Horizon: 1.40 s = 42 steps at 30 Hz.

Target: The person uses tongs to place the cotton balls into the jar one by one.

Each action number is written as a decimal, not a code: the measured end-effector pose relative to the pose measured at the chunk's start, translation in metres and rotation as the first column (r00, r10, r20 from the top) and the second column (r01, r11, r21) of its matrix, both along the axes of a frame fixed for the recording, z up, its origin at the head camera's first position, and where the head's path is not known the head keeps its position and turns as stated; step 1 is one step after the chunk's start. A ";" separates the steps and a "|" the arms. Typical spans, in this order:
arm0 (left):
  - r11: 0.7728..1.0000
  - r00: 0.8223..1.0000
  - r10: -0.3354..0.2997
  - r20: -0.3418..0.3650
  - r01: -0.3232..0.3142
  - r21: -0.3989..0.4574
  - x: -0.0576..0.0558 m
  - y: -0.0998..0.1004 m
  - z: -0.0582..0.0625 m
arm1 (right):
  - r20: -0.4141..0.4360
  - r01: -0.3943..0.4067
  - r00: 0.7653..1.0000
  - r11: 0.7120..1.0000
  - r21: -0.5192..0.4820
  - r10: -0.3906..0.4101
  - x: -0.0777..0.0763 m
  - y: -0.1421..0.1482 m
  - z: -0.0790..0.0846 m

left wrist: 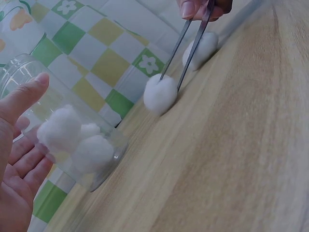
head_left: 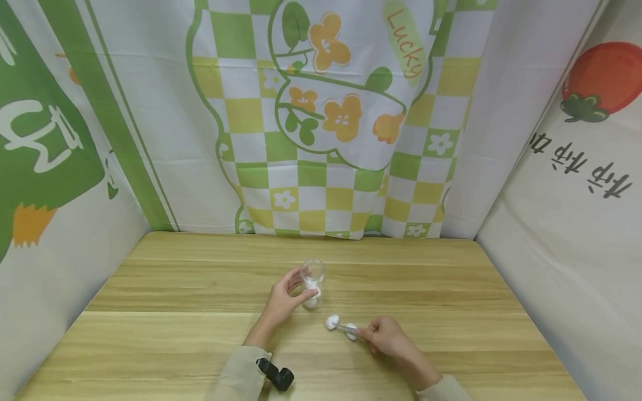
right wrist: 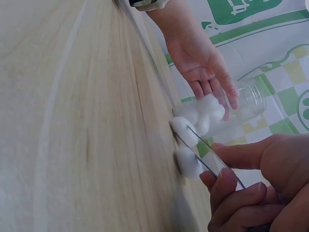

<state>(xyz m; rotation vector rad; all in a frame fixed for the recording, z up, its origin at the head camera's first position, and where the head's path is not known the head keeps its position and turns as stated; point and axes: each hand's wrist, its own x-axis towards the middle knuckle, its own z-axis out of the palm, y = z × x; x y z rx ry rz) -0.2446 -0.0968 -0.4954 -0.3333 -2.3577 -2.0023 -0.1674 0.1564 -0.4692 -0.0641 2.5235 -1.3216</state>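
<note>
My left hand [head_left: 283, 303] holds a clear jar [head_left: 313, 269] upright on the table, thumb on one side and fingers around the other. Several cotton balls [left wrist: 91, 152] lie in the bottom of the jar. My right hand [head_left: 388, 336] grips metal tweezers [left wrist: 194, 47] between thumb and fingers. The tweezer tips sit on either side of a cotton ball [left wrist: 160, 96] that appears to touch the tabletop; how firmly they press cannot be told. Just beyond it, a second loose cotton ball [right wrist: 189, 163] lies on the table beside the tweezers, closer to my right fingers.
The wood-grain table [head_left: 200, 284] has a patterned curtain [head_left: 311, 184] along its back edge and printed cloth at both sides. A black strap mount [head_left: 276, 374] sits on the left sleeve.
</note>
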 end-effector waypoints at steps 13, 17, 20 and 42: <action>1.000 1.000 -0.003 -0.003 0.003 -0.001 0.000 0.001 0.000 | -0.072 0.027 0.997 0.999 0.046 -0.024 0.000 -0.005 -0.001; 1.000 1.000 -0.006 -0.004 0.006 0.004 0.000 0.001 0.000 | -0.078 0.025 0.997 0.999 0.042 -0.022 0.000 -0.005 0.001; 1.000 1.000 -0.005 -0.003 0.005 0.001 0.000 0.000 0.000 | -0.068 0.023 0.997 0.999 0.035 -0.020 0.000 -0.005 0.002; 1.000 1.000 0.000 0.008 0.000 0.012 0.001 0.000 0.000 | -0.039 0.059 0.997 0.997 -0.057 -0.061 -0.004 -0.004 0.016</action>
